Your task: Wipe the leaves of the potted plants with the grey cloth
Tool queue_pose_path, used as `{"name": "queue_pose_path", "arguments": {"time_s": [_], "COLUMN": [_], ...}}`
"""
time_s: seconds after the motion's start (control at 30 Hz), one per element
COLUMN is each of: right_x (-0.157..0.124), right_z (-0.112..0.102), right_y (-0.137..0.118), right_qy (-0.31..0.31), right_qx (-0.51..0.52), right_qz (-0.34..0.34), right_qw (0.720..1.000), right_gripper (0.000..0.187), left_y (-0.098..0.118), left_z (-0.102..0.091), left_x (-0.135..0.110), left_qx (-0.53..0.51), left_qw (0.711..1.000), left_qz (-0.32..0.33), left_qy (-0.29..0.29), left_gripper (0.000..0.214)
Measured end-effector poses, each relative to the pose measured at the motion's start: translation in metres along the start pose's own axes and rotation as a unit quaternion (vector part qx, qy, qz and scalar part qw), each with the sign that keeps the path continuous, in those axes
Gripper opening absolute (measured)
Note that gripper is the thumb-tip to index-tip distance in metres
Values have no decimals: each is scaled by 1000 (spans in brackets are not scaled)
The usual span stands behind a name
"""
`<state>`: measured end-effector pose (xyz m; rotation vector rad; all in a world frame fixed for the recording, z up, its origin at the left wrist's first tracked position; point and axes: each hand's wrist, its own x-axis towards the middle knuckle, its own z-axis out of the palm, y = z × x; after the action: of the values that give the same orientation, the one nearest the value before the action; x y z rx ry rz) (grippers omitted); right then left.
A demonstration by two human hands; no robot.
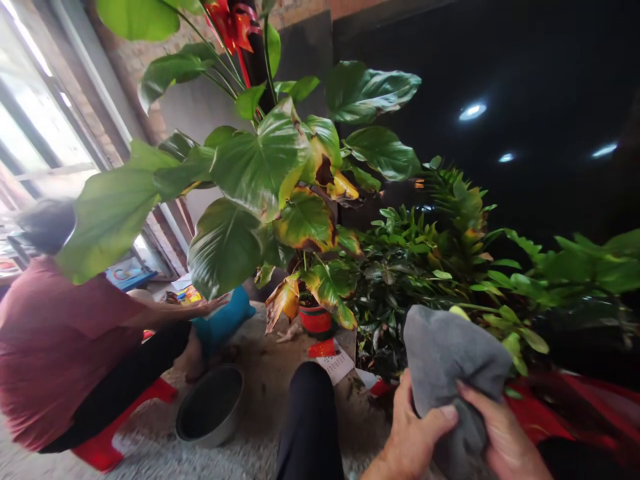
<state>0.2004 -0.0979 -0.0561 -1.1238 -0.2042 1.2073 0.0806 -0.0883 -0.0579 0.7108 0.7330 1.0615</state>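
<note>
A grey cloth (453, 360) is bunched between my two hands at the lower right. My left hand (417, 423) grips its left side, thumb pressed on the front. On the other side my right hand (505, 427) pinches the cloth with the thumb lying across it. Just behind the cloth's upper edge is a leafy green plant (520, 327), and a bit of yellow-green shows over the cloth's top. Whether a leaf lies inside the cloth is hidden.
A tall potted plant with broad leaves (260, 157), some browned, rises ahead from a red pot (316, 321). At left a person in a pink shirt (65, 333) sits on a red stool (135, 413). Beside them stands a grey basin (210, 407). A dark glossy panel (480, 53) backs the plants.
</note>
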Motion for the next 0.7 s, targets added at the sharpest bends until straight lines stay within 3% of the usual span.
{"name": "queue_pose_path", "arguments": {"time_s": [0.07, 0.17, 0.23, 0.3, 0.4, 0.47, 0.57, 0.7], "right_x": [4, 9, 7, 0, -17, -27, -30, -17], "right_z": [9, 25, 34, 39, 39, 36, 37, 52], "right_y": [-28, -60, -61, -43, -5, 6, -12, -50], "right_qy": [27, 52, 66, 76, 32, 3, 26, 47], "right_qx": [23, 99, 135, 125, 38, -3, 19, 63], "right_qz": [-78, -130, -73, 41, 204, 241, 178, -19], "right_qw": [996, 985, 986, 988, 978, 970, 983, 997], "right_gripper": [44, 40, 36, 33, 38, 42, 44, 44], "left_y": [13, 34, 43, 46, 47, 49, 50, 43], "left_z": [-12, -42, -66, -87, -105, -106, -102, -103], "left_x": [7, 27, 43, 58, 77, 88, 102, 113], "left_qx": [46, 92, 112, 129, 145, 154, 154, 103], "left_qw": [996, 980, 956, 932, 919, 922, 936, 956], "left_qz": [73, 152, 195, 230, 247, 248, 238, 219], "left_qy": [-17, 93, 186, 248, 270, 256, 210, 164], "left_gripper": [62, 46, 38, 33, 23, 16, 15, 48]}}
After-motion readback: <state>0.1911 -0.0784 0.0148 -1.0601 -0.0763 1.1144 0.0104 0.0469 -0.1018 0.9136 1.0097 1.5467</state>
